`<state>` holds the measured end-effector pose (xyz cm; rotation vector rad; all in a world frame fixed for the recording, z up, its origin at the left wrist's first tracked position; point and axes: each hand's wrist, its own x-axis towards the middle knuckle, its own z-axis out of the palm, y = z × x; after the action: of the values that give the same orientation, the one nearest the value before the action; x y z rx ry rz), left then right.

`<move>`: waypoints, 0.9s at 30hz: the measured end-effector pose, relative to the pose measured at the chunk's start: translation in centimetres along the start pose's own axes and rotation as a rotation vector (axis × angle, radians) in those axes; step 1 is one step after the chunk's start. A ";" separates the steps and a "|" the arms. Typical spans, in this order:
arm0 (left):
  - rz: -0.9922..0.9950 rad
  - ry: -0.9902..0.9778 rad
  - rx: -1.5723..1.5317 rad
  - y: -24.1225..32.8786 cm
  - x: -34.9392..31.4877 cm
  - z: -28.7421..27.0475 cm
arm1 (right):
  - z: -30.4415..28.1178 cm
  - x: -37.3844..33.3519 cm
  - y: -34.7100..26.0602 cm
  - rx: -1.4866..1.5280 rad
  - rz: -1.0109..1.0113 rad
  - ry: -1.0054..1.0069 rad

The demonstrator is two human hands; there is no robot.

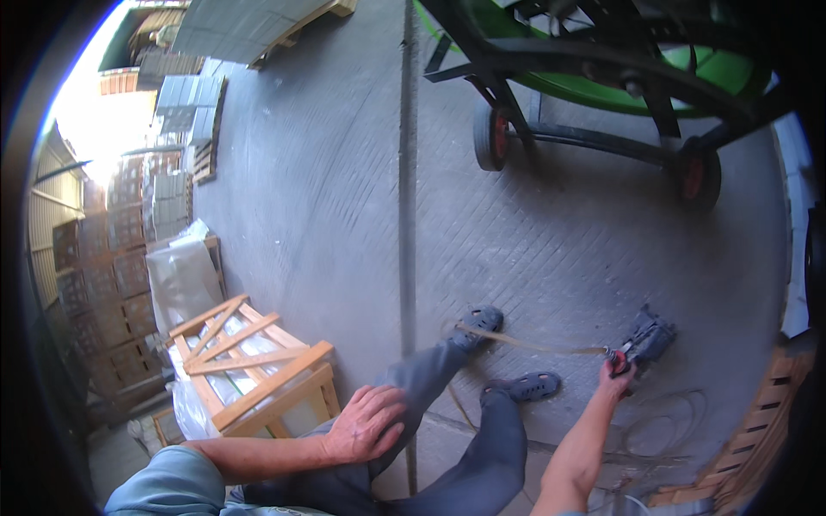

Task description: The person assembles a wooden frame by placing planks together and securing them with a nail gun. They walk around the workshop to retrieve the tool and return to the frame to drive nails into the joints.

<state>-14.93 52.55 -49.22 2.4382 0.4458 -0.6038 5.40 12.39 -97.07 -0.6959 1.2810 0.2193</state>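
Note:
My right hand (pixel 618 382) is closed around the grip of a dark hand-held tool (pixel 650 334) with a red part and a metal lever, held out at the right. A thin tan hose (pixel 542 347) runs left from the tool's red end toward my dark clog (pixel 482 323). The tool's exact kind is hard to make out. My left hand (pixel 368 422) lies over my grey trouser leg, fingers stretched out, with nothing in it.
A wooden crate (pixel 258 370) wrapped in clear film stands at my left. Ahead on the right is a green and black wheeled cart (pixel 602 142). Loose hose coils (pixel 662 426) lie on the concrete near wooden pallets (pixel 757 426). Stacked cartons (pixel 112 267) line the left.

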 end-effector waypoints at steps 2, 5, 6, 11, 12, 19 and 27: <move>-0.003 0.015 -0.031 0.1 -1.1 0.1 | 1.1 -4.9 -0.3 -0.047 0.028 0.044; -0.059 0.100 -0.095 -0.1 -3.4 0.2 | 4.2 -15.5 2.0 -0.193 -0.036 0.171; -0.082 0.127 -0.121 -0.1 -4.3 0.3 | 5.1 -19.6 2.1 -0.291 -0.045 0.096; -0.352 0.303 -0.235 -1.6 -11.7 -1.5 | 10.5 -39.2 2.0 -0.500 0.023 -0.152; -0.404 0.319 -0.260 -2.1 -13.8 -2.1 | 11.6 -42.7 2.0 -0.619 0.040 -0.085; -0.859 0.309 -0.324 0.7 -31.9 -2.0 | 16.6 -63.4 1.3 -0.789 -0.064 -0.546; -0.986 0.365 -0.582 9.2 -40.6 0.1 | 20.2 -86.6 -3.3 -0.795 -0.243 -1.190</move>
<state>-45.08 38.28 -24.28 1.6417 1.7406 -0.3071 -2.47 40.92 -13.17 -1.1223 -0.0812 0.8194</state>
